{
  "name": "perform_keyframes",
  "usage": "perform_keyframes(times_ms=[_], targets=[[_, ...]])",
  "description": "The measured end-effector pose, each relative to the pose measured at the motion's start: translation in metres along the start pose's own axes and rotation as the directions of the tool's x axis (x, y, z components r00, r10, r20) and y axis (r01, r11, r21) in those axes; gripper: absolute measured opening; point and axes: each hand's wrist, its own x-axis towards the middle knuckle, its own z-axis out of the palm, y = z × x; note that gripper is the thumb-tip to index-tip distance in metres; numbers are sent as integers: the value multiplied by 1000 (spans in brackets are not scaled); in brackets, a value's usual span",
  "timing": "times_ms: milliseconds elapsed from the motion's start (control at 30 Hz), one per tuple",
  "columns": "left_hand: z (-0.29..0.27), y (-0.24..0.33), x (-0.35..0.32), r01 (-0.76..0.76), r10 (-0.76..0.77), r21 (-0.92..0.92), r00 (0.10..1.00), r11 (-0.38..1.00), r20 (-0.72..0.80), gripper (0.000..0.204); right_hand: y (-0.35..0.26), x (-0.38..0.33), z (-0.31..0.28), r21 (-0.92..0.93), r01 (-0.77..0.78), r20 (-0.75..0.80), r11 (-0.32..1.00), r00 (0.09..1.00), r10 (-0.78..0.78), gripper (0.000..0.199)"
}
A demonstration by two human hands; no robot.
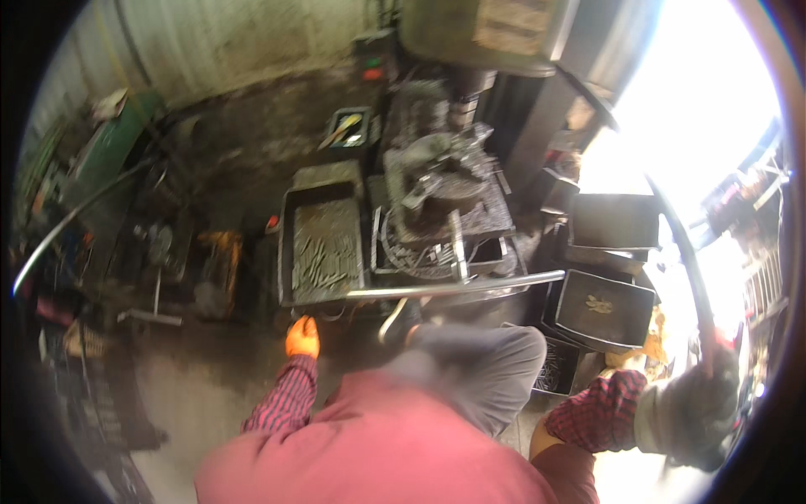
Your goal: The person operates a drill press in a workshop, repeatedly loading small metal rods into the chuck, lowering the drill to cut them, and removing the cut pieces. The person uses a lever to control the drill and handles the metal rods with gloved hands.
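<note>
My left hand [302, 338], in an orange glove, hangs low in front of a dark metal tray [287, 252] that holds several small metal pieces [327, 260]; the fingers look curled and hold nothing that I can see. My right hand [693, 407], in a grey glove, is closed around a long curved metal rod [680, 244] that rises toward the bright doorway. My knee in grey trousers [483, 370] is raised between my hands.
A drill press [445, 168] with a dirty round table stands ahead, a long metal bar [457, 287] lying across its front. Black metal bins [604, 307] are stacked at the right. Tools, a green machine [109, 147] and a thin curved rod [67, 223] clutter the left floor.
</note>
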Motion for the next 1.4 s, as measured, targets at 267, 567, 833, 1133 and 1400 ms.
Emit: perform_keyframes(times_ms=[267, 567, 833, 1133, 1400], targets=[[8, 11, -16, 62, -59, -63, 997, 996, 51, 43, 5, 3, 22, 589, -42, -45, 807, 995, 84, 48], [17, 50, 51, -5, 13, -134, 998, 991, 55, 44, 14, -18, 18, 697, -88, 42, 711, 996, 82, 45], [93, 85, 172, -31, -24, 195, 962, 980, 274, 56, 12, -32, 4, 706, -56, 56, 706, 998, 23, 45], [117, 96, 185, 107, -250, 449, 929, 887, 272, 50, 9, -29, 30, 832, 84, -179, 548, 976, 121, 47], [189, 62, 239, 58, -414, 640, 807, 766, 421, 55, 9, -39, 36, 900, 164, -258, 404, 947, 190, 46]])
